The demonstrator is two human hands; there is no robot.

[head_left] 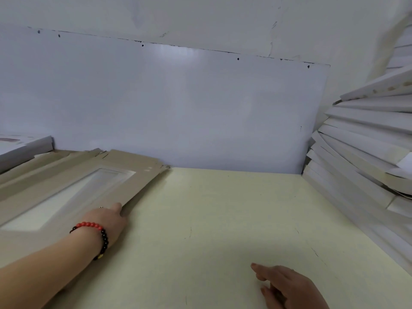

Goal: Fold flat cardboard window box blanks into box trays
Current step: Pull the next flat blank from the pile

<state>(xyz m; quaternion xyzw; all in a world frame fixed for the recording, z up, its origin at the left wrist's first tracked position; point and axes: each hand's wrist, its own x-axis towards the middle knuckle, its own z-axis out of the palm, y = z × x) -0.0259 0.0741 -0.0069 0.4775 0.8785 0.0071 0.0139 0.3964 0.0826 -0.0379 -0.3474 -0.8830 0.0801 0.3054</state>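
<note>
A stack of flat brown cardboard window box blanks (pixel 138 175) lies at the left of the pale yellow table (pixel 223 219); the top blank shows a clear window (pixel 73 195). My left hand (pixel 107 221), with a red and black bead bracelet on the wrist, grips the right edge of the top blank, thumb on top and fingers hidden under the edge. My right hand (pixel 287 286) hovers low over the table at the bottom right, fingers loosely extended, holding nothing.
A tall leaning pile of folded white box trays (pixel 365 139) fills the right side. Another white stack (pixel 24 148) sits at the far left behind the blanks. A white board (pixel 178 108) on the wall closes off the back of the table.
</note>
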